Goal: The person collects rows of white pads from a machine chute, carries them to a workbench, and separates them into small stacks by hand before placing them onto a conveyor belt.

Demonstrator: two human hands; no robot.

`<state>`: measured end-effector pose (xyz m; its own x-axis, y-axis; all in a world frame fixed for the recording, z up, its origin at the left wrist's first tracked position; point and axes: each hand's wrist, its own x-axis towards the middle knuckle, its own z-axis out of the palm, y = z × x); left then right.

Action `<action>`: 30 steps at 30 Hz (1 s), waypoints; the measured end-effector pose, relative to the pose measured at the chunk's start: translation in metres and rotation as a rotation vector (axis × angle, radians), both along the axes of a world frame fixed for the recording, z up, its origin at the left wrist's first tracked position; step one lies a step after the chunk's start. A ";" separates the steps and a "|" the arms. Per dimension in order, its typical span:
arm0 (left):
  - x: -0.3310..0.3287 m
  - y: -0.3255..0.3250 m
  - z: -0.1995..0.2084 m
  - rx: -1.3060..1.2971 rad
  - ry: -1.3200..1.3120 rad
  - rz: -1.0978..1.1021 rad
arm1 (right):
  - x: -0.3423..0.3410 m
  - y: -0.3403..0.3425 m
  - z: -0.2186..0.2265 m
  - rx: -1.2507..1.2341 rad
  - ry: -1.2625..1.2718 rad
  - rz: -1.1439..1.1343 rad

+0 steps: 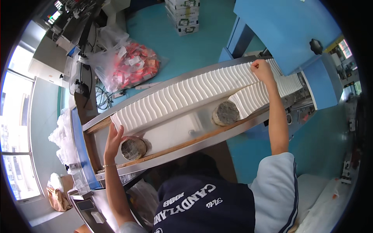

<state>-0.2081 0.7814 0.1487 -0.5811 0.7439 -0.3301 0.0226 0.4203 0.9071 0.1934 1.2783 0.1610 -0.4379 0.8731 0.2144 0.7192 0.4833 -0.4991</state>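
A long row of white, wavy-edged pieces, packed side by side, lies along the far side of a metal trough. My left hand rests at the row's left end, fingers stretched and thumb apart. Over the row's right part, my right hand is closed in a fist; whatever its fingers hold, if anything, is hidden. A shorter row of the same white pieces sits on the near side, below my right forearm. One round, tape-wrapped block stands against its left end. Another such block is beside my left hand.
A blue machine housing with a black knob rises over the trough's right end. Beyond the trough, a clear bag of red and white packets is on the green floor, with stacked boxes farther back. Wooden strips line the trough's near edge.
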 end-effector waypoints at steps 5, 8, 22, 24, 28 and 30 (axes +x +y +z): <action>-0.001 -0.005 -0.004 0.114 -0.101 0.123 | -0.036 -0.002 0.004 0.124 -0.579 -0.018; -0.001 -0.008 -0.008 0.137 -0.134 0.150 | -0.063 -0.027 0.004 0.316 -0.630 -0.011; -0.002 -0.024 0.012 0.043 -0.213 0.505 | -0.142 -0.154 0.005 -0.932 0.156 0.583; -0.003 -0.020 0.002 0.144 -0.282 0.527 | -0.119 -0.155 -0.002 -0.934 0.240 0.437; -0.014 -0.050 -0.017 0.274 -0.366 0.608 | -0.139 -0.158 -0.021 -0.931 0.278 0.411; -0.017 -0.061 -0.002 0.171 -0.335 0.539 | -0.135 -0.165 -0.015 -0.916 0.339 0.407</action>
<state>-0.2246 0.7202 0.1466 -0.7730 0.4356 -0.4613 -0.4463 0.1434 0.8833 0.0587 1.1129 0.1457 -0.7743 0.5645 -0.2860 0.3425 -0.0063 -0.9395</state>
